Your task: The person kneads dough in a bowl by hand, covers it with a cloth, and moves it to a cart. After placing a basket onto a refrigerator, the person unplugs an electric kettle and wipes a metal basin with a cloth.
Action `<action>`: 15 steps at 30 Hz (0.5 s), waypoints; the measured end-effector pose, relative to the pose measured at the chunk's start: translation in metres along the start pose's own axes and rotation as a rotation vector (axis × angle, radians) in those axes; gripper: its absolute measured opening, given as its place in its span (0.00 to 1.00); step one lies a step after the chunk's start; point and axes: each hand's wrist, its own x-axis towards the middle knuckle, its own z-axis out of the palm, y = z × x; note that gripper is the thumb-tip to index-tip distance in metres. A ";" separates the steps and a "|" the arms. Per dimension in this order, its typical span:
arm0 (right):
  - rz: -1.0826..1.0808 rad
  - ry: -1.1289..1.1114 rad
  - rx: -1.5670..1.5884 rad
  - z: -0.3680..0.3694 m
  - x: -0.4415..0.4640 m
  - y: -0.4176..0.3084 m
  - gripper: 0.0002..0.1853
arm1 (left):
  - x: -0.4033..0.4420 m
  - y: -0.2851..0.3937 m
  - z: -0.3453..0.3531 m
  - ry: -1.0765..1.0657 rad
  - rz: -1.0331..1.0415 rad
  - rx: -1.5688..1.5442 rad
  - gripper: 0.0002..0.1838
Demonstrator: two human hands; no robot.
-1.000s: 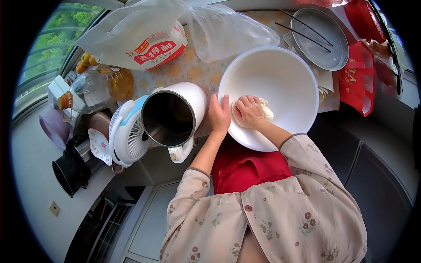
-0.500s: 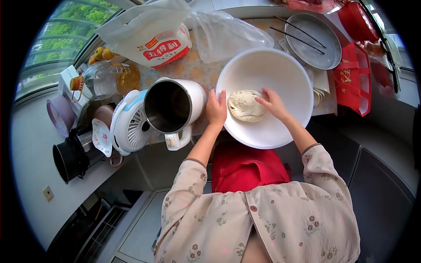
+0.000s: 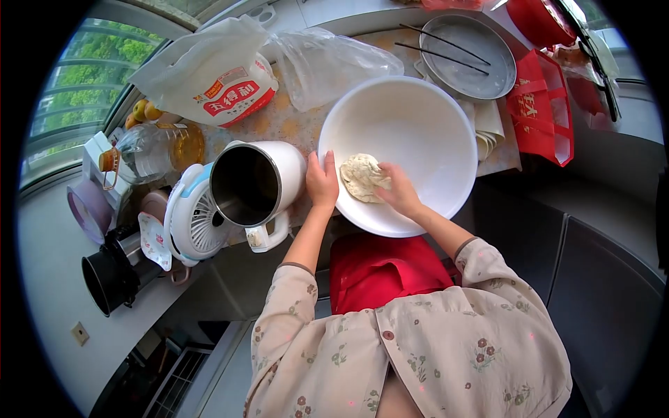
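Fingers of the right hand (image 3: 398,191) are partly bent and slightly blurred, neither spread wide nor closed in a fist. Fingertips are seen at the right edge of the dough (image 3: 359,177); whether it is gripped or only touched cannot be told.

Dough is set low on the left side inside the white bowl (image 3: 431,143), directly to the left of the right fingers, and slightly toward their upper left. It is reached by the right hand from the right and the body side, so that hand is nearer. Left hand (image 3: 322,184) is placed at the bowl's left rim, thumb raised beside the edge, bowl wall between it and the dough. How firmly the rim is held cannot be told.

No clear pointing end is shown by the dough: lump is rough, roughly rounded, laid flat. Long axis is only weakly marked, apparently slanted from upper left to lower right; right end is partly covered by fingers.

White jug (image 3: 293,168) is stood open just beside the left hand. Clear plastic bag (image 3: 338,64) is laid beyond the bowl; round pan (image 3: 465,86) is seen at its upper right, with dark chopsticks (image 3: 444,45) rested across.
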 end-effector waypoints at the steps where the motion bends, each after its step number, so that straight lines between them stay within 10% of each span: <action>1: -0.001 0.042 -0.030 0.000 0.001 -0.006 0.25 | 0.001 0.001 0.000 0.001 0.005 0.000 0.20; 8: -0.090 -0.176 -0.240 -0.113 0.007 -0.122 0.21 | -0.002 0.006 -0.002 0.005 -0.015 0.010 0.20; 15: -0.157 -0.223 -0.841 -0.122 0.002 -0.048 0.32 | -0.002 0.010 -0.004 -0.024 -0.036 -0.066 0.19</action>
